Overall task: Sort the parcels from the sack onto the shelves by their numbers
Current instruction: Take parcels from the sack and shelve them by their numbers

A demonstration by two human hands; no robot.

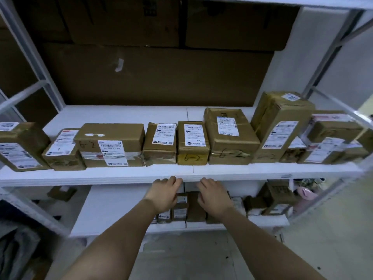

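Observation:
A row of brown taped parcels stands on the white middle shelf [121,174]; three carry a handwritten "6-2": a wide one [111,144], a yellow-fronted one [192,143] and a larger one [230,136]. Below it, the lower shelf [113,225] holds more small parcels. My left hand [164,196] and my right hand [215,198] reach in just under the middle shelf's front edge, either side of a plain brown parcel [193,207]. The fingers of both are loosely curled and neither grips anything that I can see. The sack is out of view.
Large flat cartons [157,75] fill the space behind the middle shelf. Metal uprights [319,69] frame the rack on both sides. A lone parcel [61,193] lies at the lower shelf's back left. Pink slippers [304,194] sit low right, dark bags [18,249] low left.

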